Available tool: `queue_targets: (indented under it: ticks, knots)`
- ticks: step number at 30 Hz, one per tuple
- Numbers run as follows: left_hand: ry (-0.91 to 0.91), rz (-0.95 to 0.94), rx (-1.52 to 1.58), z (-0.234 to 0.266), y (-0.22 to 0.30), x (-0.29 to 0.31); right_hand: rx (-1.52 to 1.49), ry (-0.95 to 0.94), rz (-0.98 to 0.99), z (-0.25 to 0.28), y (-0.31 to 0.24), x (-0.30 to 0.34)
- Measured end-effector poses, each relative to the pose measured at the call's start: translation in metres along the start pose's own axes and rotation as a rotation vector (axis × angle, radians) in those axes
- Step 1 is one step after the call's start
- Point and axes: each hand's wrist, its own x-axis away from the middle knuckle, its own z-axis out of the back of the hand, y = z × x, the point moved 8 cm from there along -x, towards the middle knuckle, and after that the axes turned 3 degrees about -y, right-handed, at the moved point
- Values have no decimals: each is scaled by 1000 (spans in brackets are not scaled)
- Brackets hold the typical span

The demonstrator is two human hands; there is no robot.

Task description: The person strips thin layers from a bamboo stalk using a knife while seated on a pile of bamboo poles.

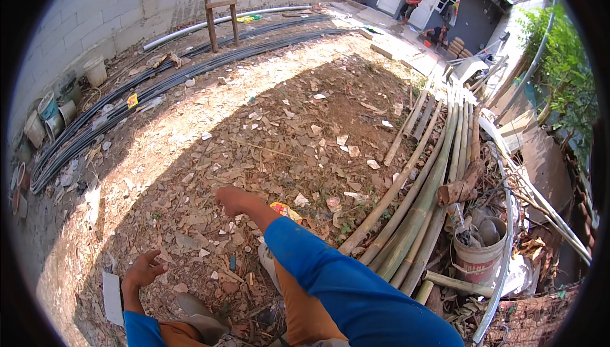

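Observation:
My right arm, in a blue sleeve, reaches forward over ground littered with dry leaves and pale shards. At its end my right hand [235,201] is closed, its fingers curled; whatever they may hold is hidden. A yellow and red wrapper [286,211] lies on the soil just beside that wrist. Lower left, my left hand [143,269] hangs above the leaves with fingers apart and nothing in them. Near it, by the left forearm, is a flat grey slab [112,298]. My legs in brown trousers [305,309] and a boot show below.
Long bamboo poles [419,207] lie to the right, beside a dirty bucket [480,248] with things in it. Black rods [159,83] and a white pipe [254,15] run along the block wall. A wooden ladder-like frame [220,5] stands there. Two people [412,2] are at the far house.

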Motion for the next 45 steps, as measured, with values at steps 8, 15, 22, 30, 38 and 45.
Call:
queue_targets:
  ticks: [8,15,22,30,38,45]
  knots:
    - [2,-17,26,4,-4,3,-84,90,-24,25,-8,13]
    - [0,-25,57,2,-8,1,-58,4,120,22,-18,21]
    - [4,22,78,4,-13,3,-114,72,217,37,-42,29]
    - [12,14,77,3,-13,1,12,264,40,49,-54,48]
    - [12,24,71,1,-18,-2,-256,410,210,64,-94,76]
    - [-5,29,39,-1,-14,-5,-122,183,230,40,-129,84]
